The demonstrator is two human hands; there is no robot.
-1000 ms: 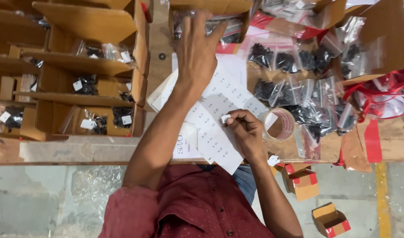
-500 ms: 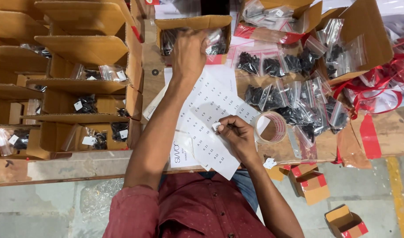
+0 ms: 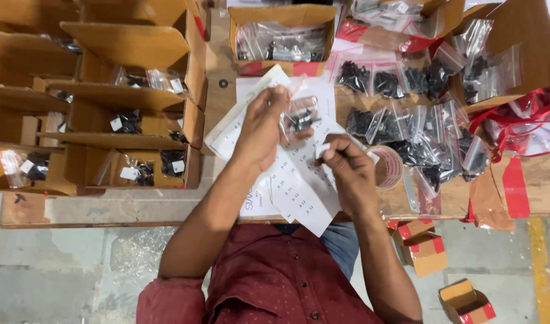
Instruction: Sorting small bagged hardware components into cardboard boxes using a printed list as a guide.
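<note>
My left hand (image 3: pixel 260 129) holds a small clear plastic bag of black parts (image 3: pixel 302 118) above the white label sheets (image 3: pixel 299 192) on the wooden table. My right hand (image 3: pixel 347 169) is just below and to the right of the bag, pinching a small white sticker (image 3: pixel 323 150) between thumb and fingers. The two hands are close together, nearly touching. The label sheets carry rows of small printed stickers and lie partly under both hands.
An open cardboard box of bagged parts (image 3: pixel 282 41) stands beyond the hands. A heap of similar bags (image 3: pixel 419 114) lies to the right, beside a tape roll (image 3: pixel 388 168). Cardboard bins with bags (image 3: pixel 131 96) fill the left. Small red-taped boxes (image 3: pixel 422 246) sit on the floor.
My left hand has drawn back from the box at the far side and now holds a bag of parts over the sheets. My right hand stayed near the sheets with the sticker.
</note>
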